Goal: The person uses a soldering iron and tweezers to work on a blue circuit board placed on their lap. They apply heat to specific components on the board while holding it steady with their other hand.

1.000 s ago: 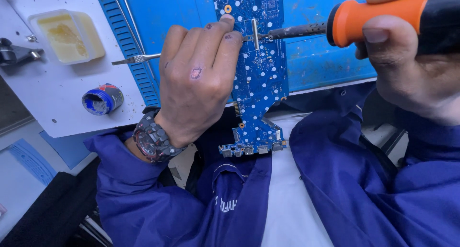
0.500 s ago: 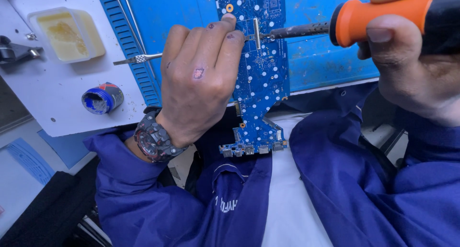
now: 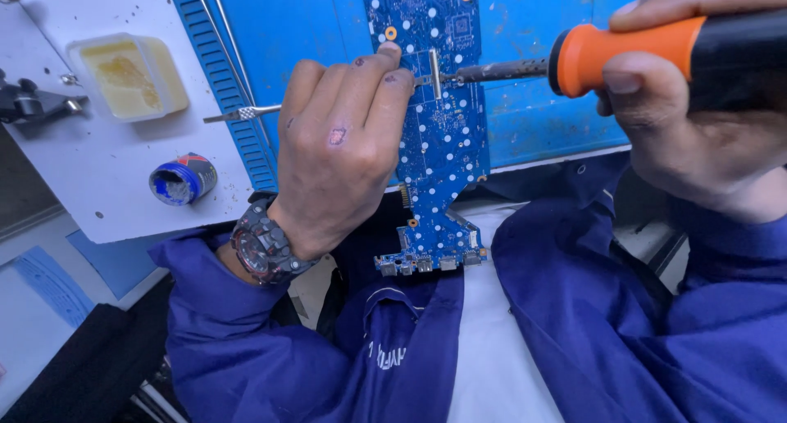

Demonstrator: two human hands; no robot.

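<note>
Head view: your left hand point(image 3: 340, 156) is pinched shut on thin metal tweezers point(image 3: 246, 112), fingertips pressed down near the top of the long blue circuit board with white dots point(image 3: 443, 136). The tweezer tips are hidden under your fingers; they seem to hold the small silver metal strip point(image 3: 435, 73) standing on the board. Your right hand point(image 3: 697, 120) is wrapped tight round the orange-and-black handle of the soldering iron point(image 3: 648, 50), its dark metal shaft point(image 3: 496, 70) reaching left to touch that strip. The board lies on the blue work mat point(image 3: 525, 111), its lower end with connectors hanging over the mat edge toward your lap.

To do this well, keep the left wrist planted so the strip stays upright, and hold the iron tip on the joint, not sliding across the nearby pads. The yellowish flux tub point(image 3: 131, 75) and small blue round tin point(image 3: 182, 179) sit well left on the white plate point(image 3: 98, 202), clear of the work. Mind your fingertips, they're near the hot shaft.
</note>
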